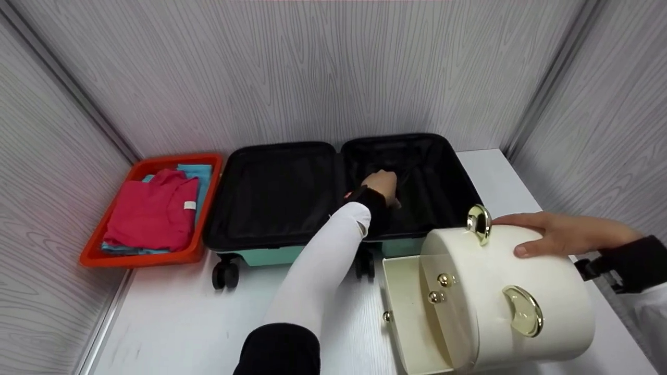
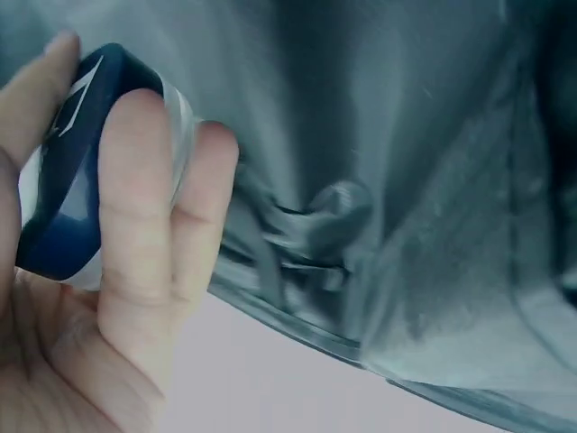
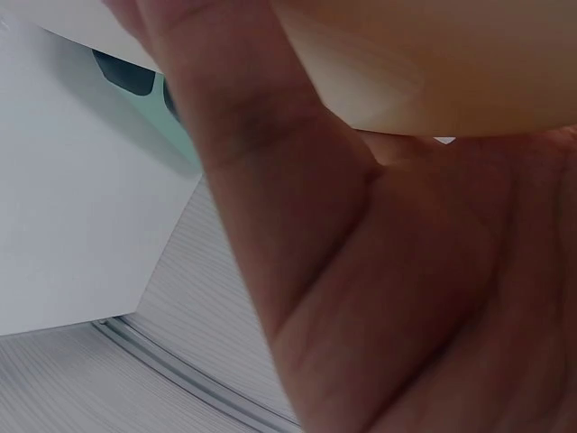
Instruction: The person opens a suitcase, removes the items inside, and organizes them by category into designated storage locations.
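Note:
My left hand (image 1: 382, 185) reaches down into the right half of the open suitcase (image 1: 281, 195). It holds a small dark blue and white round container (image 2: 86, 171) between thumb and fingers, seen in the left wrist view above the suitcase's dark lining (image 2: 433, 280). My right hand (image 1: 563, 234) rests on top of a cream rounded drawer box (image 1: 497, 276), thumb apart from the fingers. One drawer (image 1: 411, 312) of the box is pulled out toward the left. In the right wrist view the palm (image 3: 406, 253) lies against the cream surface.
A red-orange basket (image 1: 91, 255) of folded clothes, with a pink garment (image 1: 151, 208) on top, stands left of the suitcase. Suitcase wheels (image 1: 225, 273) stick out at the front. Gold handles (image 1: 526, 311) and knobs protrude from the box. Grey wood-grain walls (image 1: 292, 67) enclose the white table.

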`<act>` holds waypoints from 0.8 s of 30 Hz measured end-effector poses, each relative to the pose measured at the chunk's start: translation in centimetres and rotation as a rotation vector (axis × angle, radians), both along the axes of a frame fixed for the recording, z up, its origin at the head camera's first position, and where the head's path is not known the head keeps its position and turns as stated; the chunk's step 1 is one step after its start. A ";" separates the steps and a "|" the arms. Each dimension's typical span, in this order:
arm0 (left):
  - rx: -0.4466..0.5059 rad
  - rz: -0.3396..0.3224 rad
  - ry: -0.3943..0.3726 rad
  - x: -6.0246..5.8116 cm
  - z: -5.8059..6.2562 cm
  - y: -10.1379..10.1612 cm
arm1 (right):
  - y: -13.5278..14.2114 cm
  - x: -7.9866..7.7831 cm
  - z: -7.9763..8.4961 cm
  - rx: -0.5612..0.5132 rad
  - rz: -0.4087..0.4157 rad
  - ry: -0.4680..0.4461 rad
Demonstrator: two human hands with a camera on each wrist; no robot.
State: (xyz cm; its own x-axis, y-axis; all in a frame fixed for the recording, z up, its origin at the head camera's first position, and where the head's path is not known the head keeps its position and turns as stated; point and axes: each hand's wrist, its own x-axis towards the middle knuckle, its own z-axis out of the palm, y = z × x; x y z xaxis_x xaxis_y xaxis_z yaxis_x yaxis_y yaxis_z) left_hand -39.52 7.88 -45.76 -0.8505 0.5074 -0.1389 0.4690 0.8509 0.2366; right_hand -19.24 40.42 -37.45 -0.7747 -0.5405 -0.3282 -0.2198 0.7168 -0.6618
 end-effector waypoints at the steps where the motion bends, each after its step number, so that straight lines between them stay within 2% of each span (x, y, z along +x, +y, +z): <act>1: 0.036 -0.017 0.003 0.6 0.6 -0.3 | 0.1 -0.2 0.0 -0.009 0.005 -0.005; 4: 0.144 -0.067 -0.039 2.0 2.1 -1.4 | 0.3 -0.5 -0.1 -0.019 0.018 0.001; 7: 0.184 -0.122 -0.106 3.2 3.2 -2.4 | 0.5 -0.8 -0.3 0.004 0.023 0.026; 11: 0.178 -0.218 -0.208 5.5 4.1 -3.6 | 0.6 -0.9 -0.4 0.026 0.028 0.041; 15: 0.132 -0.328 -0.267 8.5 4.5 -4.2 | 0.8 -1.1 -0.5 0.029 0.025 0.039; 19: 0.032 -0.461 -0.277 11.6 3.7 -4.1 | 1.3 -1.2 -0.4 0.053 0.015 0.076; 24: -0.035 -0.568 -0.267 14.9 1.3 -3.3 | 1.6 -1.2 -0.4 0.026 -0.004 0.037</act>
